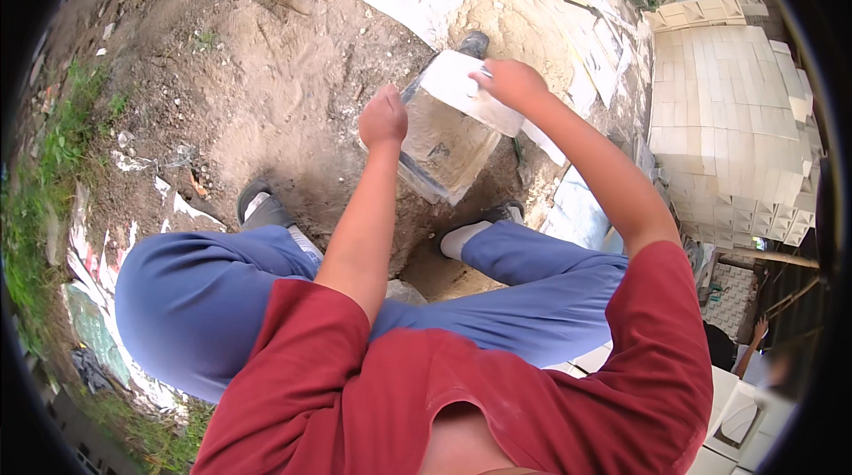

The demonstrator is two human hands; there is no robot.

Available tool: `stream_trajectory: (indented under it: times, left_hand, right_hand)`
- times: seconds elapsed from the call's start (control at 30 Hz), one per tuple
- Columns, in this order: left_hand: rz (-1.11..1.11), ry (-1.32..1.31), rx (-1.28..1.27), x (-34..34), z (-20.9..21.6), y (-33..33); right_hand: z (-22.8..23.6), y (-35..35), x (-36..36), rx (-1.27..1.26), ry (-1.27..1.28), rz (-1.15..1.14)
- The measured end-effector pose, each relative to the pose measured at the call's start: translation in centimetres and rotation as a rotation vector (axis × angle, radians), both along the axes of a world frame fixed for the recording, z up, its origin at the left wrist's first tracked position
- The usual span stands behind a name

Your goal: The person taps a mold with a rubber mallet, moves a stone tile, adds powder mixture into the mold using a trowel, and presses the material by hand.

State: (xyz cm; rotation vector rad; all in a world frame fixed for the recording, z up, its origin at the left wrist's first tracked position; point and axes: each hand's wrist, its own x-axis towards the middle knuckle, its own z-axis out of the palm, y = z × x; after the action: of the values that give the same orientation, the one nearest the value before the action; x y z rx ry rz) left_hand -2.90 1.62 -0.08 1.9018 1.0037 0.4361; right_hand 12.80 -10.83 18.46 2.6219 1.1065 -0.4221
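Tray [415, 173], rectangular, dark-edged, 12 o'clock | grey-brown mix [432, 130] in, surface uneven, likely unfinished | right hand [515, 86] pinches white rectangular panel [456, 91] over 1 o'clock end | left hand [383, 118] curled, 10 o'clock side, can't tell if gripping

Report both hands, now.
Left hand: curled at the edge of the tray; whether it grips anything cannot be told.
Right hand: closed, holding the white board.
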Motion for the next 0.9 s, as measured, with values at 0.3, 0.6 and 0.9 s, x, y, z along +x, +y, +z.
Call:
stream_trajectory:
  times: [0.3, 0.6, 0.9]
  left_hand:
    - [0.017, -0.131, -0.031, 0.0, -1.6, 0.3]
    - [0.018, -0.096, -0.04, 0.5, -1.2, -0.1]
    - [0.014, -0.009, -0.065, 0.3, -1.6, 0.0]
  right_hand:
    - [-1.9, -8.6, -3.0, -0.043, 0.057, -0.05]
    - [1.1, -9.2, -2.1, 0.037, 0.011, -0.133]
    - [-4.8, -4.1, -2.0, 0.122, 0.048, -0.028]
